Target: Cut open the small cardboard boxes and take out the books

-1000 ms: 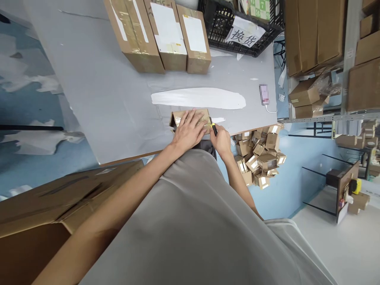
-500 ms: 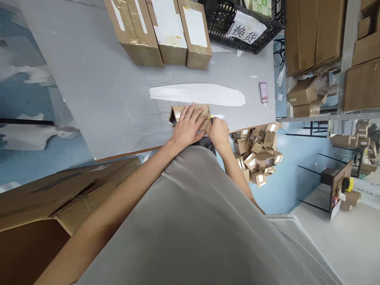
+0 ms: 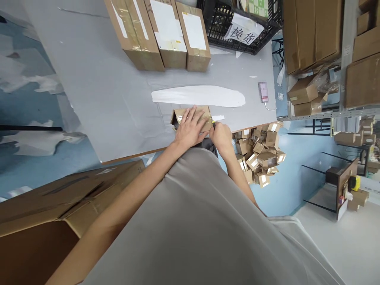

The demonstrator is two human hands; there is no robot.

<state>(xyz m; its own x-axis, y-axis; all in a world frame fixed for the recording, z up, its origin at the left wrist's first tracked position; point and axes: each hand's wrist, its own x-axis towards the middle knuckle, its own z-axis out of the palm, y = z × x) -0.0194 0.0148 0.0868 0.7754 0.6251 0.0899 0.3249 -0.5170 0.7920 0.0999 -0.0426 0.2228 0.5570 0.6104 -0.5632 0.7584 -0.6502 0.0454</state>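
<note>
A small brown cardboard box (image 3: 178, 112) with shiny tape lies near the table's front edge, its left end gaping. My left hand (image 3: 190, 127) rests flat on top of it, fingers spread. At the box's right end my right hand (image 3: 221, 136) is closed around a small tool (image 3: 213, 124), of which a yellow and dark bit shows; the rest is hidden in the fist. Behind the box lies a long white strip (image 3: 198, 96) on the grey table.
Three taped boxes (image 3: 170, 55) stand at the back of the grey table (image 3: 101, 79), beside a black crate (image 3: 219, 27). A phone (image 3: 263, 92) lies at the right. Small boxes (image 3: 258, 154) are heaped on the floor; a large open carton (image 3: 89, 194) stands front left.
My right hand and the tool have shifted slightly right, away from the box's right end. My left hand stays on the box. The whole view has moved a little.
</note>
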